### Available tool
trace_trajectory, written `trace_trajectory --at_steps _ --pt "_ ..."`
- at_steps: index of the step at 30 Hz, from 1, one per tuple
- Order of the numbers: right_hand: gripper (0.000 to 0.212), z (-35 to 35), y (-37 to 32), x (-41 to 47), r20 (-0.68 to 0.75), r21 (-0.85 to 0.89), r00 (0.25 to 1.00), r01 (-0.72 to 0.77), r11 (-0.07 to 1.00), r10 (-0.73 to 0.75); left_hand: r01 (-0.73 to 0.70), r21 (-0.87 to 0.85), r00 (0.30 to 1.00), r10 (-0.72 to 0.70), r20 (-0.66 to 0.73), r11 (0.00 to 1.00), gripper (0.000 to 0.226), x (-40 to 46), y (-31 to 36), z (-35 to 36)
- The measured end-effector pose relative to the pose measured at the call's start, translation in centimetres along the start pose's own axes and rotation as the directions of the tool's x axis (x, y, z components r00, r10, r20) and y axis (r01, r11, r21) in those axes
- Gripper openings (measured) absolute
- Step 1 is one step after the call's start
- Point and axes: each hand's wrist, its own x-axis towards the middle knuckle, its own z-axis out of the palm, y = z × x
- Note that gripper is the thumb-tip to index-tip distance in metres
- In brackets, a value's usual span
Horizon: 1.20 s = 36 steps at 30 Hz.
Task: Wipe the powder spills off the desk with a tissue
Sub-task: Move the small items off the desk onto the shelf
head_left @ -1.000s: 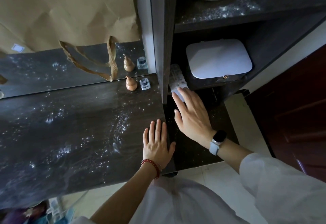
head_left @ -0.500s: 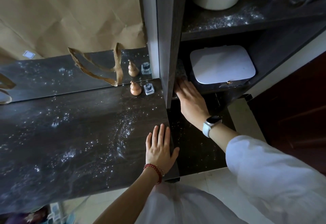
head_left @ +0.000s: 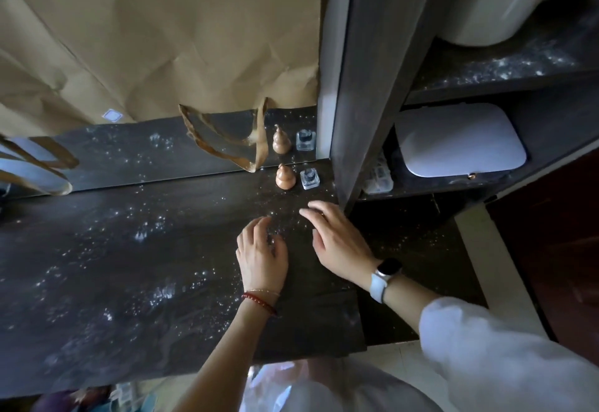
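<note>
White powder [head_left: 162, 293] lies scattered over the dark wood desk [head_left: 311, 324], thickest left of my hands. My left hand [head_left: 261, 254] rests on the desk with its fingers bent and apart, holding nothing. My right hand [head_left: 337, 239], with a white watch on the wrist, lies beside it with fingers spread, also holding nothing. A patterned tissue pack [head_left: 377, 176] sits on the low shelf to the right, behind the cabinet's upright panel [head_left: 359, 87] and apart from both hands.
A small wooden gourd [head_left: 285, 177] and a clear glass bottle [head_left: 309, 178] stand at the desk's back, against a mirror [head_left: 136, 155]. A white lidded box [head_left: 460, 140] fills the shelf. More powder dusts the upper shelf [head_left: 505, 66] and the lower surface [head_left: 415, 236].
My right hand has come back from the shelf with the tissue pack to the desk, holding nothing. My left hand has moved forward and curled its fingers.
</note>
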Motion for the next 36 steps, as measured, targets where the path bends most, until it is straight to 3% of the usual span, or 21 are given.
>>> trace_trajectory --at_steps 7,13,17,22,25,28,33,36 --pt "0.062 3.2 0.4 8.8 0.007 -0.252 0.948 -0.306 0.918 0.318 -0.065 -0.057 0.996 0.068 0.057 0.996 0.042 4.8 -0.4 -1.1" --pt "0.024 4.2 1.0 7.6 -0.055 -0.336 0.947 -0.315 0.887 0.315 -0.152 -0.089 0.964 0.167 0.208 0.984 0.054 8.6 1.6 0.8" --pt "0.028 3.6 0.6 4.6 -0.105 -0.072 0.956 -0.281 0.957 0.273 0.017 -0.069 0.961 0.002 0.277 0.997 0.06 10.5 2.1 2.8" --pt "0.039 1.1 -0.5 -1.1 -0.106 0.138 0.949 -0.283 0.949 0.299 -0.003 -0.096 0.981 0.021 0.193 0.995 0.024 10.6 2.2 3.7" --pt "0.04 -0.6 -0.5 -4.2 -0.157 0.173 0.934 -0.295 0.94 0.322 -0.072 -0.173 0.985 0.097 0.142 0.982 0.023 7.8 2.2 2.8" --pt "0.041 -2.8 0.5 -6.7 -0.258 0.216 0.873 -0.365 0.905 0.414 -0.168 -0.233 0.966 0.207 0.154 0.958 0.016 3.3 2.9 1.6" --pt "0.046 -7.5 2.5 -8.4 -0.417 0.317 0.754 -0.402 0.859 0.507 -0.473 -0.233 0.807 0.524 0.272 0.85 0.028 -1.4 8.1 1.5" --pt "0.048 -10.8 3.9 -7.9 -0.525 0.348 0.69 -0.362 0.865 0.499 -0.538 -0.317 0.761 0.611 0.216 0.781 0.027 -1.7 12.9 2.7"
